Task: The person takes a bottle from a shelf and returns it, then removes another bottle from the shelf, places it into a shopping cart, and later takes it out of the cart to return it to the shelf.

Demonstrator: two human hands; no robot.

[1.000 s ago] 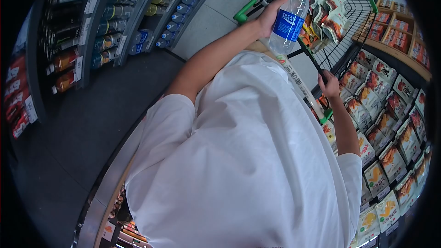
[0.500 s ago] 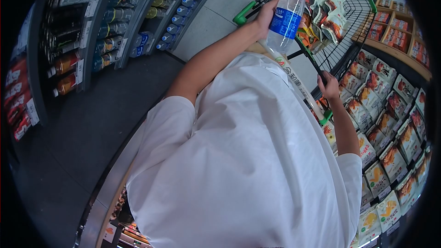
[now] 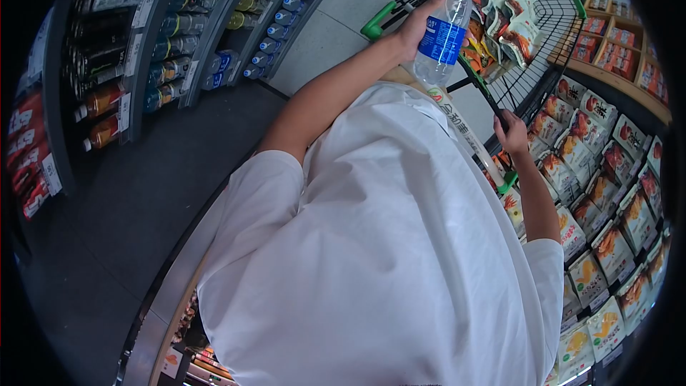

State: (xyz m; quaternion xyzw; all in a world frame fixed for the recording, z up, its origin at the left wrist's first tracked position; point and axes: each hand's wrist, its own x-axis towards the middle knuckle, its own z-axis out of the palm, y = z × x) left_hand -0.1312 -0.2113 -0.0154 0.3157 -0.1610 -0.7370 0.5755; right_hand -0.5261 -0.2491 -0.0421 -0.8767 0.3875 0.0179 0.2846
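Turned slightly since a second ago, a clear plastic bottle with a blue label [image 3: 441,41] fills the left hand [image 3: 419,27], partly hiding a pouch-laden black wire shopping cart [image 3: 554,14] whose black bar [image 3: 493,102] the right hand [image 3: 513,134] grips, grey drink shelves [image 3: 136,64] and racked printed pouches [image 3: 600,179] flanking a dark tiled floor [image 3: 157,179].

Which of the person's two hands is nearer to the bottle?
Left. The left hand holds the bottle around its side; the right hand is apart from it, lower right in the view, gripping the cart.

Dim left side, fisheye-bent edges, black corners
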